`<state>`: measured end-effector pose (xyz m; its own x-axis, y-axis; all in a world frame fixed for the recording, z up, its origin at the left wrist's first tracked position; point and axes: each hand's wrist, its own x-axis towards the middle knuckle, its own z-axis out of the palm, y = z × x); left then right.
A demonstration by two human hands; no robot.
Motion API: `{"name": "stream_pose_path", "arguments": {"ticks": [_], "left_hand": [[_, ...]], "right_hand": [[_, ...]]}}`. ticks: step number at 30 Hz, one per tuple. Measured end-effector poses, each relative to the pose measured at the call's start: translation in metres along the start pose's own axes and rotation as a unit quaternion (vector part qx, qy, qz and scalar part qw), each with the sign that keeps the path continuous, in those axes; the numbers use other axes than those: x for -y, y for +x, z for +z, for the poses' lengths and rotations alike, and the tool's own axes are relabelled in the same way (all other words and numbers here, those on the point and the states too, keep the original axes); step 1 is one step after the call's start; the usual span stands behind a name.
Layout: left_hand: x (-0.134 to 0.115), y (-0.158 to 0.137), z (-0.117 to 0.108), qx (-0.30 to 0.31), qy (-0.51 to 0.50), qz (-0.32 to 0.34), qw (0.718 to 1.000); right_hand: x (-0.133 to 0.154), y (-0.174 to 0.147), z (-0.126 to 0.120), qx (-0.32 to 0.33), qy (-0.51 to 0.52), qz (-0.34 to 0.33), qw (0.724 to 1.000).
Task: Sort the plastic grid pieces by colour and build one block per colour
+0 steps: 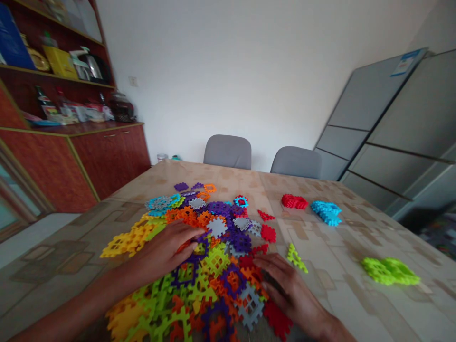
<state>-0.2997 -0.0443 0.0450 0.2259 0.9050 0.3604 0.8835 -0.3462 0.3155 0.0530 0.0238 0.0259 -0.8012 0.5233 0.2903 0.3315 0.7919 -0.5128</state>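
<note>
A heap of plastic interlocking building pieces with notched edges spreads in front of me, with purple pieces (240,241), orange pieces (181,216), lime-green pieces (215,260) and yellow pieces (131,237) mixed together. My left hand (173,242) reaches into the left of the heap, thumb and fingers apart, touching orange and purple pieces. At the heap's right side, my right hand (287,280) rests over red pieces, its fingertips at a red piece (246,261) and its thumb apart. Another red piece (276,318) lies partly under that hand. Neither hand visibly grips a piece.
On the table's right lie a red stack (294,201), a blue stack (326,212) and a lime-green stack (391,271). A loose green triangle (297,258) sits near my right hand. Two grey chairs (227,151) stand behind the table. A wooden cabinet (114,159) is at left.
</note>
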Motion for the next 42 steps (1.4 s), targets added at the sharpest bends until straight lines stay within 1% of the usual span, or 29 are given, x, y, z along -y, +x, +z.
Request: {"name": "stream_pose_path", "arguments": {"ticks": [3, 6, 11, 15, 18, 23, 26, 30, 33, 35, 38, 42], "left_hand": [[0.001, 0.001, -0.003, -0.017, -0.009, -0.028, 0.999], [0.002, 0.003, -0.003, -0.016, -0.018, -0.048, 0.999], [0.004, 0.004, -0.002, -0.006, -0.028, -0.033, 0.999], [0.006, 0.004, -0.001, -0.02, -0.021, -0.026, 0.999], [0.008, 0.006, 0.001, -0.025, -0.014, -0.026, 0.999], [0.006, 0.019, 0.007, -0.021, -0.001, -0.015, 1.0], [-0.001, 0.033, 0.012, -0.017, 0.014, -0.012, 1.0], [-0.007, 0.047, 0.021, -0.003, 0.025, -0.01, 1.0], [-0.004, 0.046, 0.028, 0.011, 0.022, -0.009, 1.0], [0.002, 0.041, 0.031, 0.022, 0.016, -0.009, 1.0], [0.01, 0.036, 0.031, 0.036, -0.002, -0.01, 0.999], [0.016, 0.038, 0.023, 0.054, -0.031, -0.003, 0.998]], "right_hand": [[-0.005, 0.0, 0.001, -0.04, -0.003, 0.011, 0.999], [-0.006, 0.001, 0.001, -0.046, -0.002, 0.007, 0.999], [-0.012, 0.0, 0.0, -0.061, 0.001, 0.007, 0.998], [-0.026, -0.003, 0.001, -0.087, -0.038, 0.048, 0.994], [-0.031, -0.005, 0.003, -0.073, -0.033, 0.079, 0.994], [-0.025, 0.003, 0.001, -0.052, 0.023, 0.058, 0.997], [-0.026, 0.017, -0.007, -0.054, 0.017, 0.052, 0.997], [-0.039, 0.045, -0.015, -0.039, 0.0, 0.031, 0.999], [-0.047, 0.066, -0.016, -0.037, -0.014, 0.013, 0.999], [-0.047, 0.075, -0.015, -0.032, -0.011, 0.011, 0.999], [-0.04, 0.076, -0.014, -0.012, 0.004, 0.006, 1.0], [-0.027, 0.066, -0.016, 0.024, 0.009, 0.007, 1.0]]}}
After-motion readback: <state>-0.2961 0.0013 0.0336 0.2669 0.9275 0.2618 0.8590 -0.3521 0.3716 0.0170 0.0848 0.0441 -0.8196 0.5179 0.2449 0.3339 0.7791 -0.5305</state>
